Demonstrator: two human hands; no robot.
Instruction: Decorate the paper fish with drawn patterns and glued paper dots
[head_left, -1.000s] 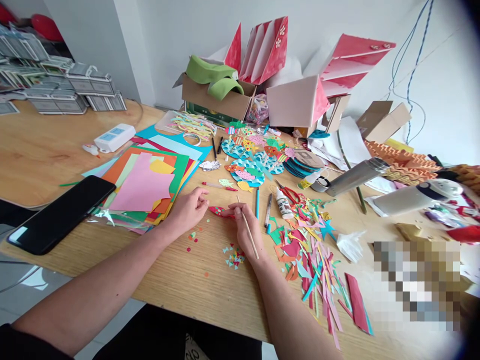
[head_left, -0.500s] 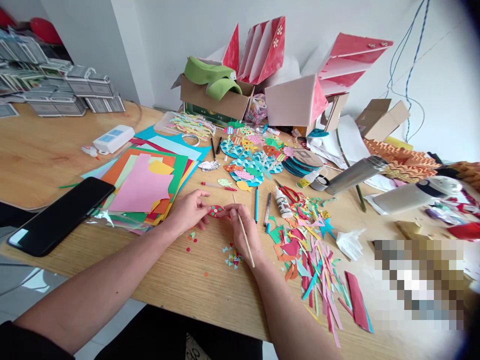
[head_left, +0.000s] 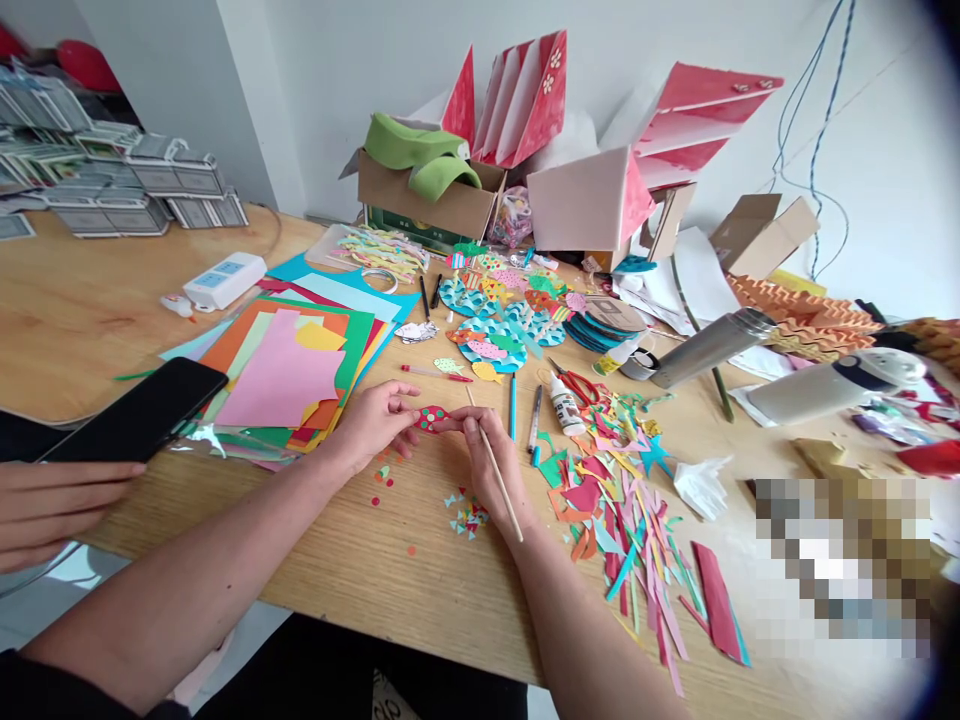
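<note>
No words can be read anywhere here, and the label on the white glue bottle [head_left: 566, 405] is too small to read. The person's left hand [head_left: 371, 425] is partly curled, and its fingertips pinch one end of a red paper fish [head_left: 433, 419] with dots on it. The right hand [head_left: 487, 460] is mostly closed around a thin wooden stick [head_left: 495, 480], and its fingers also touch the other end of the fish. The fish sits between the two hands, near the middle of the wooden table [head_left: 150, 340]. Small paper bits [head_left: 469, 517] lie at 6 o'clock from the fish. A blue pen [head_left: 513, 405] is at 1 o'clock from it, and the glue bottle is a bit farther along that way, next to red-handled scissors [head_left: 577, 388]. A big pile of paper strips [head_left: 630, 530] is at 3 o'clock from the right hand. A stack of colored paper [head_left: 281, 375] is at 10 o'clock from the left hand. Since the first picture, another person's hand [head_left: 52, 510] has come in at the left edge, just below a black phone [head_left: 131, 410], and the left hand has moved over to the fish.
</note>
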